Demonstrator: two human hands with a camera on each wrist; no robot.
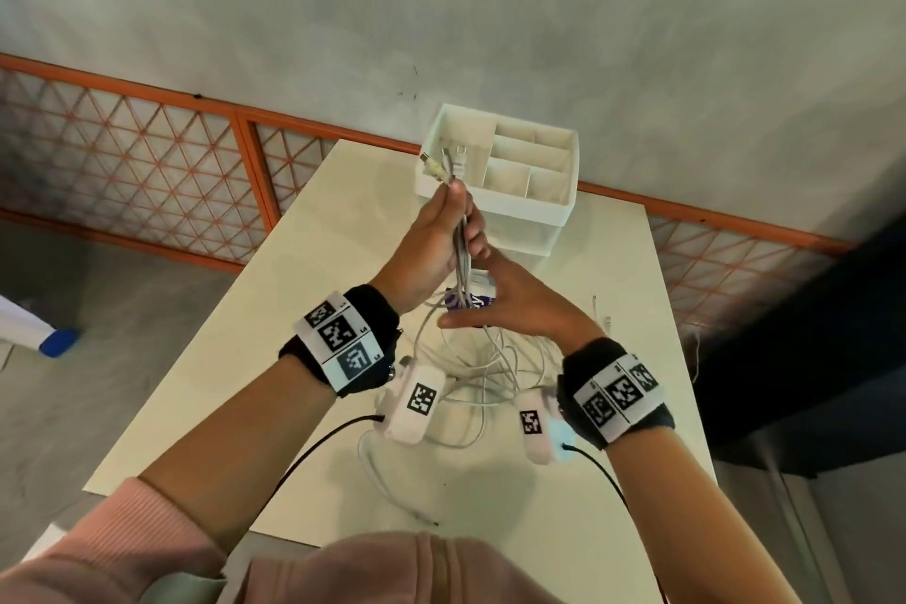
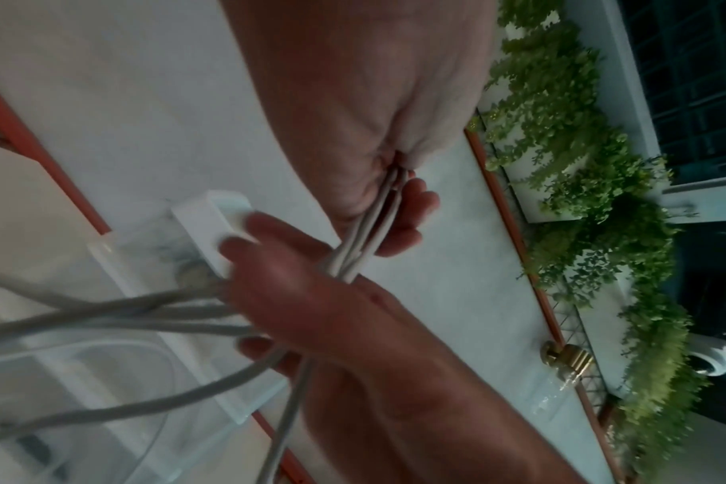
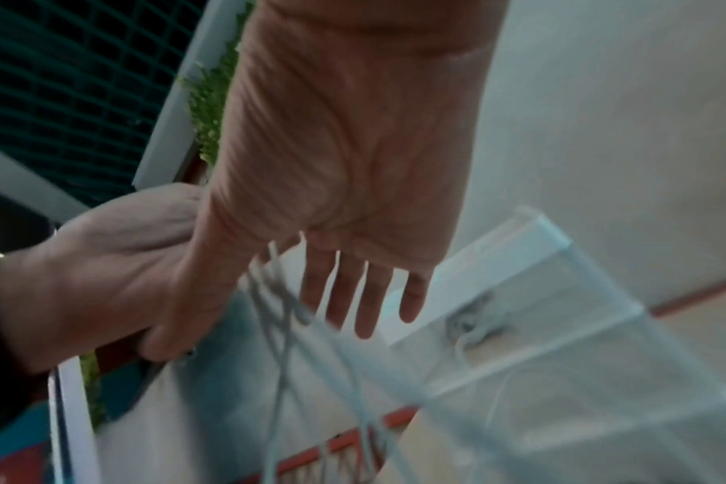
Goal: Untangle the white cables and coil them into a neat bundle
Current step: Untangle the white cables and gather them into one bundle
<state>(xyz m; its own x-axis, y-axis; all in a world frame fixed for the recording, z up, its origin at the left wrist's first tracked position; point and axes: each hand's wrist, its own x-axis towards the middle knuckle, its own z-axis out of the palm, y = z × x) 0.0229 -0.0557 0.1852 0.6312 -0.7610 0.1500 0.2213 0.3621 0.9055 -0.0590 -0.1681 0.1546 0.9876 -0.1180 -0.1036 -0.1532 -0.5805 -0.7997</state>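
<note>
Several white cables hang in tangled loops onto the white table. My left hand is raised above the table and grips a bunch of these cables; their plug ends stick up above the fist. Just below it, my right hand has straight, spread fingers and rests against the hanging strands, thumb pointing left. In the left wrist view the strands run across the right hand under the left hand. A small purple-and-white item shows between the hands.
A white compartment organiser sits on a clear box at the table's far edge, right behind the hands. Loose thin cable ends lie at the table's right. An orange lattice railing runs behind the table.
</note>
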